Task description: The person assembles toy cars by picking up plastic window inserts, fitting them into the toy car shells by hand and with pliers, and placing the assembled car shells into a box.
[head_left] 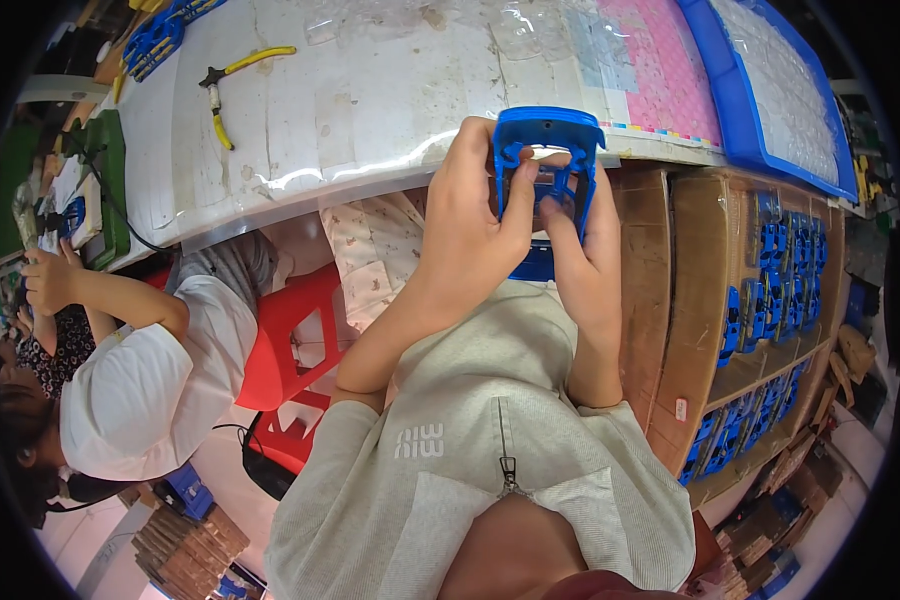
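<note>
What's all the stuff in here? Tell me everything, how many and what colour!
Shell: one, blue, in both hands
Table: one, white, top middle
Pliers: one, yellow handles, table's left
Sheet: one, pink, table's right
Tray: one, blue, upper right
Plastic pieces: many, clear, in tray
Cartons: several, brown, right
Carton parts: many, blue, in a carton
Stool: at least one, red, left of middle
Co-workers: at least two, white and dark tops, left
Top: one, pale, bottom middle
Left hand: one, bare, shell's left
Right hand: one, bare, shell's right
</note>
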A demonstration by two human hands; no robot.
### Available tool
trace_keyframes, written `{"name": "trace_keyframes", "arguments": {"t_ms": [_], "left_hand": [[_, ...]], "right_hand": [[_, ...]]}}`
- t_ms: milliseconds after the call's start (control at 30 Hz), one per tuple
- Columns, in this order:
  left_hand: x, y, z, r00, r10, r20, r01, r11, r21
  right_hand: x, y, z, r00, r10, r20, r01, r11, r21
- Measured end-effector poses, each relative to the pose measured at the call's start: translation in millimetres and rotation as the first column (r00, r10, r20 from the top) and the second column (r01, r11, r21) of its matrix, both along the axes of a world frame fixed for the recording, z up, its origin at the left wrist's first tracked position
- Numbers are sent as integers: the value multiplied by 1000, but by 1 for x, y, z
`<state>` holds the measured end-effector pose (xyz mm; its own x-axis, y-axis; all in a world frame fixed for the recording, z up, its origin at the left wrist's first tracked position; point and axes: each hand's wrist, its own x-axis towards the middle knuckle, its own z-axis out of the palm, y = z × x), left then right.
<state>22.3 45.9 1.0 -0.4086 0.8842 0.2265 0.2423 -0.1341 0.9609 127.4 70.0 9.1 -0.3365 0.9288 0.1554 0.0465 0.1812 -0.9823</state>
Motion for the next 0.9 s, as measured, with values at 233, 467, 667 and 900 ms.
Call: {"name": "trace_keyframes", "arguments": {"t_ms": [233, 467, 667, 900], "left_hand": [[-4, 3, -7, 996, 80, -33, -79, 996, 36], [-3, 5, -10, 995, 99, 0, -98, 994, 49], [5, 1, -16, 982, 75, 175, -88, 994, 68], [8, -8, -21, 884, -113, 454, 125, 992, 4]], "right_hand": [[6, 3, -11, 985, 170, -12, -170, 977, -131], [2, 3, -18, 992, 122, -44, -128, 974, -185], [2, 5, -21, 997, 69, -46, -74, 991, -109], [4, 4, -21, 998, 54, -29, -57, 991, -121]]}}
